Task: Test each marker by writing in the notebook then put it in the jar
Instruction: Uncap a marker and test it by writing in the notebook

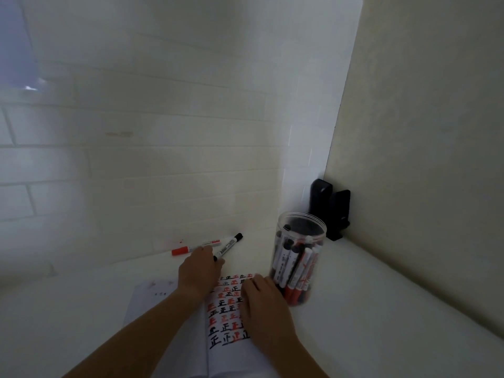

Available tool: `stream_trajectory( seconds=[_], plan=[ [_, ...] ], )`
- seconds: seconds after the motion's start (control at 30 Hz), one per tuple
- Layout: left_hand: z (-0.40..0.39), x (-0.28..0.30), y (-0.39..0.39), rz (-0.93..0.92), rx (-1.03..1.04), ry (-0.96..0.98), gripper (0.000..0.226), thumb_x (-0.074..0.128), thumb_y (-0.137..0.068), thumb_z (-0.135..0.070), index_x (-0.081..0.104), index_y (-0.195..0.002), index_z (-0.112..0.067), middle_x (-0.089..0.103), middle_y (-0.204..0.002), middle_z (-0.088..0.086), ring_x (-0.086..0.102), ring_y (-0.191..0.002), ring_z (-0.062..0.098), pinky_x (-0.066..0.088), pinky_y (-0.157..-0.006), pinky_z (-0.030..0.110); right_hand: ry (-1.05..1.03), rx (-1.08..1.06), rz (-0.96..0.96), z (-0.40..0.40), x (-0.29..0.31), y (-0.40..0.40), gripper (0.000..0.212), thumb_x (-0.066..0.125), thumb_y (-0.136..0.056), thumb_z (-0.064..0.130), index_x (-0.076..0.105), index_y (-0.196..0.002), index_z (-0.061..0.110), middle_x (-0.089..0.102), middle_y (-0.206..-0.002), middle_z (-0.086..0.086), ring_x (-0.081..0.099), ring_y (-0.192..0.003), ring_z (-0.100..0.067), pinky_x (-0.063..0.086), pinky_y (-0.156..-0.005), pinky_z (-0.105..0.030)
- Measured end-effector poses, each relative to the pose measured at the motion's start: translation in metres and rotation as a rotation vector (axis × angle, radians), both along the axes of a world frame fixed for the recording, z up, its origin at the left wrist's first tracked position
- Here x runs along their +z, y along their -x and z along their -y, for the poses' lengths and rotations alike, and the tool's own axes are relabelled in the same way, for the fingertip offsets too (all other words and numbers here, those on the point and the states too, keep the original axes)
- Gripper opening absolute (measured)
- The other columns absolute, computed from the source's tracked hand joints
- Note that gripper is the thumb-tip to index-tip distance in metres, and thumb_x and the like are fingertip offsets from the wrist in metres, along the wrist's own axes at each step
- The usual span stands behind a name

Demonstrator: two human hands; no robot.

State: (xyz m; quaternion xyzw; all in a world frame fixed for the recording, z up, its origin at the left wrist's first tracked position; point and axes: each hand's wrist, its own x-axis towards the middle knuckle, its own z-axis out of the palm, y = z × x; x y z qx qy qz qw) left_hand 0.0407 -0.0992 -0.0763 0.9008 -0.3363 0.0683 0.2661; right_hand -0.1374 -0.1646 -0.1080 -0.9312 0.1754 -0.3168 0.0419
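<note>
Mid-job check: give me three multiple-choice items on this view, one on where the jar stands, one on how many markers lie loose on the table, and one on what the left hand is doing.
1. Where is the jar relative to the notebook?
A. to its right
B. to its left
C. on top of it

2. How many markers lie loose on the table?
A. none
B. two
C. five

3. What is the left hand doing?
A. resting in the jar
B. turning a page
C. reaching to the black marker

Answers:
1 A, the jar stands just right of the written page.
2 B, a red marker and a black one lie beyond the notebook.
3 C, its fingers sit at the black marker's near end; the grip itself is not clear.
</note>
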Motion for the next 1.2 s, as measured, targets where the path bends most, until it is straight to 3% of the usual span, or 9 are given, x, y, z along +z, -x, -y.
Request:
stream_trajectory(
  seconds=[0.17, 0.3, 0.43, 0.57, 0.67, 0.77, 0.97, 1.07, 1.2],
  plan=[
    [0.011, -0.006, -0.006, 0.023, -0.017, 0.005, 0.036, 0.055, -0.095, -0.049, 0.061, -0.115, -0.020, 0.050, -0.120, 0.000, 0.060, -0.097, 0.018, 0.050, -0.080, 0.033, -0.019, -0.003, -0.030, 0.000, 0.003, -0.001, 0.029, 0.035, -0.089, 0.034, 0.060, -0.100, 0.022, 0.061, -0.101, 0.005, 0.056, -0.091, -0.015, 0.052, -0.079, -0.028],
    [0.016, -0.004, -0.007, 0.044, 0.000, 0.027, 0.022, 0.054, -0.096, -0.035, 0.063, -0.107, -0.017, 0.055, -0.112, 0.001, 0.059, -0.090, 0.017, 0.050, -0.075, 0.031, -0.026, 0.004, -0.028, 0.000, 0.004, 0.000, 0.024, 0.038, -0.091, 0.032, 0.058, -0.099, 0.022, 0.059, -0.101, 0.005, 0.054, -0.092, -0.014, 0.050, -0.080, -0.028],
    [0.011, 0.000, 0.004, 0.105, 0.010, 0.165, 0.016, 0.052, -0.095, -0.030, 0.057, -0.102, -0.016, 0.051, -0.096, 0.000, 0.052, -0.073, 0.014, 0.044, -0.060, 0.028, -0.036, 0.020, -0.018, -0.001, 0.007, 0.003, 0.026, 0.036, -0.091, 0.030, 0.058, -0.101, 0.021, 0.058, -0.102, 0.005, 0.052, -0.094, -0.014, 0.049, -0.083, -0.028],
    [-0.006, 0.002, 0.016, 0.227, -0.116, 0.218, 0.010, 0.053, -0.091, -0.030, 0.050, -0.089, -0.021, 0.046, -0.079, -0.006, 0.046, -0.057, 0.008, 0.034, -0.047, 0.022, -0.111, 0.040, -0.045, -0.001, 0.009, 0.005, 0.039, 0.045, -0.096, 0.023, 0.051, -0.134, 0.021, 0.057, -0.124, 0.003, 0.053, -0.112, -0.016, 0.047, -0.098, -0.029],
    [-0.028, 0.006, 0.025, 0.313, -0.272, 0.166, 0.019, 0.041, -0.091, -0.042, 0.045, -0.082, -0.025, 0.046, -0.075, -0.010, 0.045, -0.054, 0.006, 0.035, -0.047, 0.018, -0.150, 0.045, -0.033, -0.001, 0.010, 0.007, 0.052, 0.047, -0.099, 0.021, 0.040, -0.150, 0.018, 0.057, -0.136, 0.000, 0.053, -0.123, -0.017, 0.046, -0.105, -0.030],
    [-0.050, 0.011, 0.039, 0.356, -0.426, 0.149, 0.021, 0.044, -0.094, -0.045, 0.045, -0.081, -0.028, 0.045, -0.073, -0.013, 0.045, -0.056, 0.006, 0.030, -0.051, 0.013, -0.143, 0.122, -0.006, -0.003, 0.010, 0.010, 0.051, 0.052, -0.098, 0.025, 0.042, -0.148, 0.022, 0.058, -0.137, 0.001, 0.056, -0.123, -0.016, 0.049, -0.102, -0.030],
    [-0.089, 0.021, 0.061, 0.246, -0.767, 0.189, 0.025, 0.038, -0.104, -0.040, 0.054, -0.097, -0.023, 0.049, -0.087, -0.013, 0.047, -0.074, 0.001, 0.036, -0.068, 0.013, -0.106, 0.239, 0.091, -0.023, 0.021, 0.016, 0.027, 0.059, -0.091, 0.032, 0.051, -0.116, 0.028, 0.067, -0.100, 0.005, 0.062, -0.086, -0.013, 0.055, -0.070, -0.030],
    [-0.095, 0.014, 0.055, 0.252, -0.612, 0.277, 0.012, 0.043, -0.097, -0.027, 0.053, -0.102, -0.022, 0.049, -0.097, -0.011, 0.048, -0.082, 0.005, 0.041, -0.075, 0.022, -0.290, 0.294, 0.241, -0.033, 0.032, 0.023, 0.011, 0.059, -0.099, 0.034, 0.055, -0.098, 0.024, 0.063, -0.081, 0.010, 0.059, -0.068, -0.007, 0.049, -0.058, -0.025],
    [-0.096, -0.012, 0.041, 0.313, -0.466, 0.070, 0.033, 0.039, -0.091, -0.037, 0.054, -0.119, -0.028, 0.052, -0.118, -0.012, 0.047, -0.109, 0.009, 0.034, -0.088, 0.027, -0.546, 0.338, 0.312, -0.028, 0.035, 0.030, 0.014, 0.069, -0.094, 0.013, 0.062, -0.093, 0.025, 0.067, -0.082, 0.010, 0.066, -0.073, -0.007, 0.057, -0.063, -0.029]
  ],
)
